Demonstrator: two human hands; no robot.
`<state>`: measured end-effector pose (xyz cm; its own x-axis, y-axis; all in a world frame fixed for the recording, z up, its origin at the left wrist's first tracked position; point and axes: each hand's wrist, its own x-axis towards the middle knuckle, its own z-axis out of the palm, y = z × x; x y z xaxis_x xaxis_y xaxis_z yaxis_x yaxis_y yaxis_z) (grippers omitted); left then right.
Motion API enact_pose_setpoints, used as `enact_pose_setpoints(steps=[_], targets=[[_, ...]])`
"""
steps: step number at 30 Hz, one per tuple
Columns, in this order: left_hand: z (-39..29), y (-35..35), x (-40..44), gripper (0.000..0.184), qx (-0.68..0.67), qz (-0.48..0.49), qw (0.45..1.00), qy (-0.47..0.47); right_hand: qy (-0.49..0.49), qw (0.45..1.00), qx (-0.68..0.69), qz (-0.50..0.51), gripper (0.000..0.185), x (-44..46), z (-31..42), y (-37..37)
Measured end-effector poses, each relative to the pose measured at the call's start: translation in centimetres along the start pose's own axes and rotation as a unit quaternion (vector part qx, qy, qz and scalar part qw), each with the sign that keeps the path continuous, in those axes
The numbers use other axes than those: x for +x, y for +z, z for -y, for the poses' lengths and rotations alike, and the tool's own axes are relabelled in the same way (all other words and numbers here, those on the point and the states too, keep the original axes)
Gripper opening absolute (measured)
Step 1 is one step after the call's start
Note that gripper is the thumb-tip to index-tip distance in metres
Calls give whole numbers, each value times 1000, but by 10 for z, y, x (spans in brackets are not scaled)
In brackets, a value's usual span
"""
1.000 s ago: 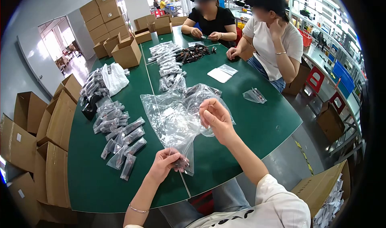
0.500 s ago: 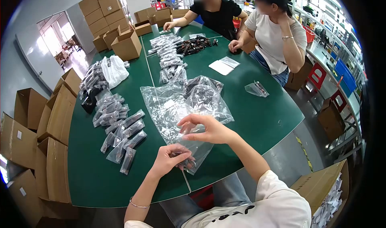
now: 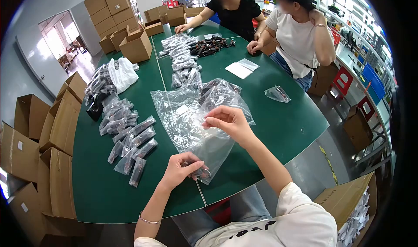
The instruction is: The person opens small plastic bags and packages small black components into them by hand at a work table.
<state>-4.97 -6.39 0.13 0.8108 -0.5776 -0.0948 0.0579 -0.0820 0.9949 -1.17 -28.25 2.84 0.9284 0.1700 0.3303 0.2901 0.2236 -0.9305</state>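
My left hand (image 3: 182, 170) grips a small dark item inside a clear bag near the table's front edge. Farther forward, my right hand (image 3: 228, 121) has its fingers pinched together over the clear plastic; what they hold is too small to make out. A large clear plastic bag (image 3: 174, 114) lies under and beyond it, beside another clear bag with dark items (image 3: 220, 92). To the left, several wrapped packets (image 3: 143, 136) lie in a loose row on the green table (image 3: 278, 138).
Two co-workers, one in black (image 3: 230, 7) and one in white (image 3: 296, 29), sit across the table. Wrapped packets (image 3: 180, 59), dark items (image 3: 211, 45), white sheets (image 3: 238, 70), a small bag (image 3: 277, 94), a white bag (image 3: 123, 75) and an open carton (image 3: 136, 45) are on it.
My right hand first came back toward my left hand, then moved forward again, its fingers closing. The co-worker in black has reached an arm toward the far packets.
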Motion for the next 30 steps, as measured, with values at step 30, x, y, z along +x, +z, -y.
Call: enact_pose_setpoints(steps=[30], targets=[[1, -8, 6, 23, -93, -159, 981, 55, 235, 965, 63, 101, 28, -14, -37, 25]])
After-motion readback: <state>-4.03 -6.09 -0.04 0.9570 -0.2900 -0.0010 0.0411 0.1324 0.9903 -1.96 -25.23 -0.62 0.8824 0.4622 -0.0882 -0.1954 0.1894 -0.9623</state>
